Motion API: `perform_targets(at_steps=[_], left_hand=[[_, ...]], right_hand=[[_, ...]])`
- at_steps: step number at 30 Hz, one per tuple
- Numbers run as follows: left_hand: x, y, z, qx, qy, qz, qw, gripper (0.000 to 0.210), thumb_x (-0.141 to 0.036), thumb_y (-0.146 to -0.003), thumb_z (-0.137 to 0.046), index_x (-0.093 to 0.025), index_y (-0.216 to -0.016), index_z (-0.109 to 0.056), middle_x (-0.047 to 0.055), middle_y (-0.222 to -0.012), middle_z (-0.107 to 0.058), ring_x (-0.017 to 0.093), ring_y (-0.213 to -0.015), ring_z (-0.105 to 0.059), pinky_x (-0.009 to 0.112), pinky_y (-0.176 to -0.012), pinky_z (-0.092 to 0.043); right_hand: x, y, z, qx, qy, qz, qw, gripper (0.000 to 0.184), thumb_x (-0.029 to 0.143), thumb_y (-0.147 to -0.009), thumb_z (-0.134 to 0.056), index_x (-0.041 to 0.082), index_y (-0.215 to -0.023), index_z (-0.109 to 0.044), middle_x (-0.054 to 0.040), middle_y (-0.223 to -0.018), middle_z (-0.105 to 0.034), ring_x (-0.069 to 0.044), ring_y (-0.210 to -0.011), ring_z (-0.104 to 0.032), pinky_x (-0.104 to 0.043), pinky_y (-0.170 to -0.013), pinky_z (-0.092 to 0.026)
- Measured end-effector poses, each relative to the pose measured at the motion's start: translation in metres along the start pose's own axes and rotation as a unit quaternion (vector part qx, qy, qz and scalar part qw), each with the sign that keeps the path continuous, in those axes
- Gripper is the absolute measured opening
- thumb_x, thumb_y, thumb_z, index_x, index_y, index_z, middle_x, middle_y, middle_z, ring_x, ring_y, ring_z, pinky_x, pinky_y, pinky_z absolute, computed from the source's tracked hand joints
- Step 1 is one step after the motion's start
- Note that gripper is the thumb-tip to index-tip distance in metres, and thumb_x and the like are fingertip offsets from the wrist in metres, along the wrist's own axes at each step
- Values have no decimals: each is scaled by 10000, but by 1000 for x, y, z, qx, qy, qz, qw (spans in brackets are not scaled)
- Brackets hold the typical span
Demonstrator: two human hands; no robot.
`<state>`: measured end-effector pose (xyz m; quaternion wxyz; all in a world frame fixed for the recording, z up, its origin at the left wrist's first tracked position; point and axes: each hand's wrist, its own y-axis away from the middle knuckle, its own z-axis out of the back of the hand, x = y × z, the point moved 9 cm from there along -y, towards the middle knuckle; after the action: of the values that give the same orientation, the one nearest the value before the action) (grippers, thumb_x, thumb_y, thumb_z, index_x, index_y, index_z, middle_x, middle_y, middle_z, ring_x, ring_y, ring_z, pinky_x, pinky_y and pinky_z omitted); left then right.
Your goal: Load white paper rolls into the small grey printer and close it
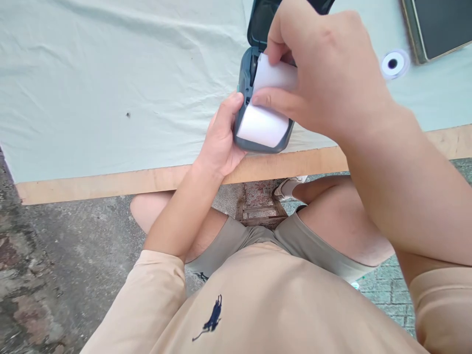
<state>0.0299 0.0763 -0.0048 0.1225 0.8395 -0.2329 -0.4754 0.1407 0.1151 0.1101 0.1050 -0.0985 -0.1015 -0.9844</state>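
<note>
A small dark blue-grey label printer (242, 123) with its black lid (259, 22) flipped up is held over the table's near edge. My left hand (223, 132) grips its left side and underside, the thumb on the rim. Inside the printer sits a white paper roll (263, 125), its paper bulging toward me. My right hand (317, 69) reaches over from the right, pinching the white paper between thumb and fingers. Some fingertips and the far side of the compartment are hidden behind my right hand.
A white ring-shaped roll with a dark centre (393, 64) lies on the pale cloth (110, 88) to the right. Beyond it is a dark-screened device (444, 27), cut off by the frame. The table's wooden edge (147, 182) runs above my knees.
</note>
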Motion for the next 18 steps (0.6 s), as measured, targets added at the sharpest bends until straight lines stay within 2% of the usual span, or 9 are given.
perform_targets(at_steps=[3, 5, 8, 10, 13, 15, 18], left_hand=[[0, -1, -2, 8, 9, 14, 1000, 637, -780, -1087, -478, -209, -1060, -761, 88, -1011, -808, 311, -1389, -763, 355, -1028, -687], [-2, -2, -4, 28, 22, 6, 999, 649, -786, -1084, -474, -203, -1072, -759, 84, -992, -808, 324, -1449, -742, 384, -1088, -688], [-6, -1, -11, 101, 27, -23, 994, 627, -816, -1028, -569, -224, -1124, -750, 79, -1063, -829, 354, -1472, -734, 416, -1129, -686], [-7, 0, -12, 131, 27, -37, 990, 566, -783, -996, -664, -244, -1150, -743, 72, -1129, -840, 346, -1464, -737, 394, -1126, -684], [-6, 0, -3, 103, 6, -54, 993, 482, -691, -923, -814, -260, -1127, -740, 51, -1108, -835, 305, -1366, -775, 309, -962, -693], [-5, 0, 0, 90, -16, -62, 994, 494, -677, -885, -855, -266, -1137, -748, 50, -1100, -826, 306, -1353, -779, 300, -896, -683], [-6, 0, 2, 73, -36, -66, 994, 570, -773, -895, -797, -272, -1166, -768, 76, -1180, -829, 356, -1462, -733, 373, -1010, -693]], right_hand=[[2, 7, 3, -21, 2, 36, 999, 422, 489, -1055, -581, 238, -1387, -655, -121, -1457, -655, -354, -1393, -637, -496, -1168, -497], [1, 15, 4, -52, 4, 56, 997, 383, 483, -1070, -556, 236, -1332, -685, -122, -1475, -646, -355, -1395, -629, -513, -1184, -483], [-4, 29, -7, -58, 1, 89, 994, 356, 530, -1079, -557, 247, -1234, -707, -113, -1317, -707, -380, -1366, -633, -578, -1158, -464], [-6, 36, -17, -49, -11, 117, 992, 353, 554, -1085, -550, 251, -1180, -706, -109, -1195, -729, -393, -1397, -616, -610, -1153, -449], [-9, 41, -24, -49, -28, 145, 988, 353, 573, -1071, -578, 270, -1203, -700, -99, -1165, -738, -400, -1456, -587, -633, -1163, -429], [-12, 41, -25, -54, -34, 148, 987, 377, 602, -1039, -631, 285, -1234, -694, -89, -1195, -744, -408, -1486, -574, -649, -1167, -417], [-14, 40, -24, -59, -46, 154, 985, 420, 657, -1028, -626, 295, -1228, -698, -77, -1150, -755, -410, -1507, -569, -676, -1166, -400]])
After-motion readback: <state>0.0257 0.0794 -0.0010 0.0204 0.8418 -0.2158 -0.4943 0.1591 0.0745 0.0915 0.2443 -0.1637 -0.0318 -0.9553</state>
